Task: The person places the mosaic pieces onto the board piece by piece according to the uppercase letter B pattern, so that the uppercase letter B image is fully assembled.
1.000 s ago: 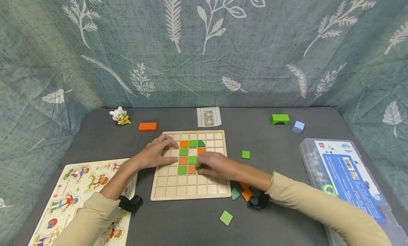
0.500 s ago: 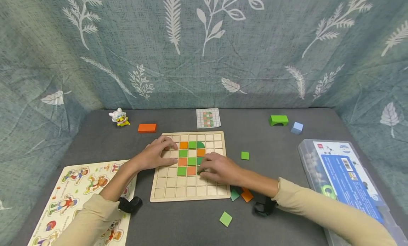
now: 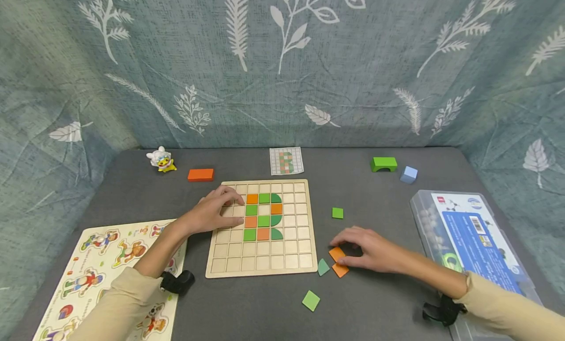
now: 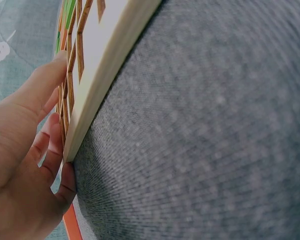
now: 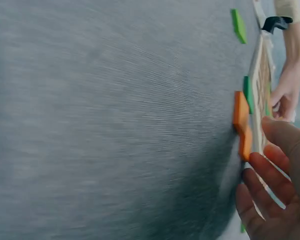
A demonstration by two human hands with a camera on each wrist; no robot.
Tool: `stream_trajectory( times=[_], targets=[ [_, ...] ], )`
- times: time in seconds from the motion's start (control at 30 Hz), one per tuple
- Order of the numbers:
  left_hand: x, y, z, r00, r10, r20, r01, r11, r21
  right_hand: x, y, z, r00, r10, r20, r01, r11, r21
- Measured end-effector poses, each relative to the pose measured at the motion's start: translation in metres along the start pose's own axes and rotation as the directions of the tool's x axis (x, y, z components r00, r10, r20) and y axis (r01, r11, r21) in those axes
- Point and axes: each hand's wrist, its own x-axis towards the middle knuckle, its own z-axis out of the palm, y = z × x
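A wooden grid board (image 3: 262, 265) lies flat on the dark table, with a block of orange, green and dark green tiles in its middle cells. Three dark green quarter-round tiles (image 3: 276, 233) stand along that block's right side. My left hand (image 3: 212, 212) rests on the board's left part, fingers spread and thumb apart; the left wrist view shows its fingers at the board edge (image 4: 97, 95). To the right of the board, my right hand (image 3: 375, 251) hovers around two orange square tiles (image 3: 340, 270), thumb and fingers apart, holding nothing. A green quarter-round tile (image 3: 323, 267) lies beside them.
Loose green square tiles lie in front (image 3: 311, 300) and right (image 3: 337, 213) of the board. A printed pattern card (image 3: 287, 161) is behind it. A picture puzzle board (image 3: 90, 252) occupies the left, a clear plastic box (image 3: 425, 218) the right. Blocks and a figurine (image 3: 161, 159) stand farther back.
My right hand has let go of a dark green quarter-round tile, now in the board's grid, and moved right to the loose orange tiles. The left hand stays on the board.
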Motion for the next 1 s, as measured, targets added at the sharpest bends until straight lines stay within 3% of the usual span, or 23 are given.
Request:
stream_trajectory(
  times=[0.3, 0.47, 0.7, 0.87, 1.0],
  targets=[
    [0.000, 0.001, -0.001, 1.000, 0.000, 0.004, 0.000, 1.000, -0.001, -0.014, 0.010, 0.004, 0.996, -0.063, -0.056, 0.065, 0.997, 0.041],
    [0.000, 0.000, 0.000, 1.000, -0.003, 0.003, 0.003, 1.000, 0.001, -0.013, 0.013, 0.007, 0.988, -0.137, -0.076, 0.137, 0.991, -0.007],
    [0.000, 0.001, -0.001, 1.000, 0.001, 0.001, -0.001, 1.000, 0.002, -0.009, 0.016, 0.008, 0.954, -0.271, -0.125, 0.257, 0.959, -0.119],
    [0.000, 0.001, -0.001, 1.000, -0.004, 0.004, 0.004, 1.000, -0.001, 0.003, 0.010, 0.001, 0.947, -0.276, -0.162, 0.241, 0.949, -0.203],
    [0.000, 0.000, -0.001, 1.000, -0.008, 0.014, 0.008, 1.000, -0.007, 0.025, -0.003, 0.002, 0.936, -0.310, -0.165, 0.275, 0.940, -0.202]
  ],
)
